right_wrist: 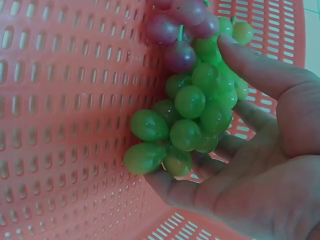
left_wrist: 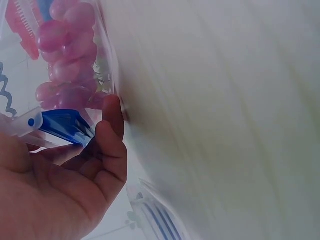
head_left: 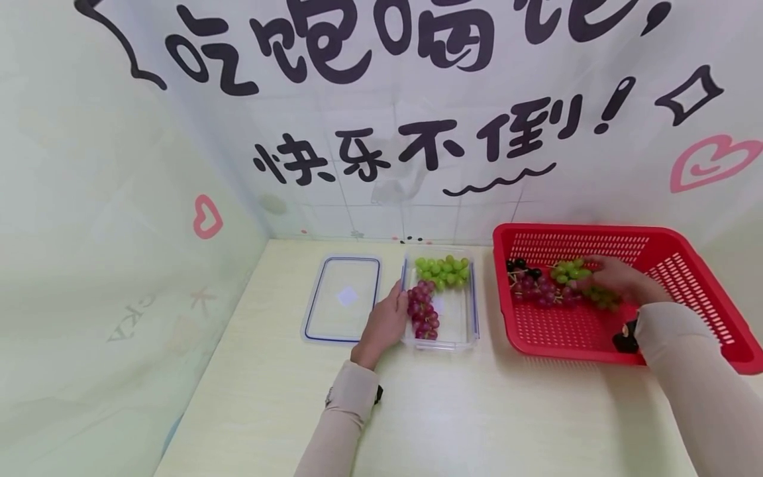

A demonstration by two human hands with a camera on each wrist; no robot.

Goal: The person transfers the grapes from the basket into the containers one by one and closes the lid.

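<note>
My left hand (head_left: 386, 321) grips the left side wall of a clear plastic food box (head_left: 442, 346). Its fingers curl by a blue-edged side latch (left_wrist: 67, 125) in the left wrist view. Inside the box, a bunch of green grapes (head_left: 442, 271) lies at the back and a bunch of red grapes (head_left: 423, 310) along the left. Over in the red basket (head_left: 572, 356), my right hand (head_left: 616, 277) holds a bunch of green grapes (right_wrist: 190, 102), thumb on top and fingers underneath. Purple grapes (right_wrist: 181, 56) touch that bunch in the right wrist view.
Left of the box lies its clear lid (head_left: 342, 298) with a blue seal. More purple grapes (head_left: 539, 291), dark grapes (head_left: 520, 264) and green grapes (head_left: 602, 298) are in the basket. A printed wall covering (head_left: 393, 192) stands behind the table (head_left: 441, 411).
</note>
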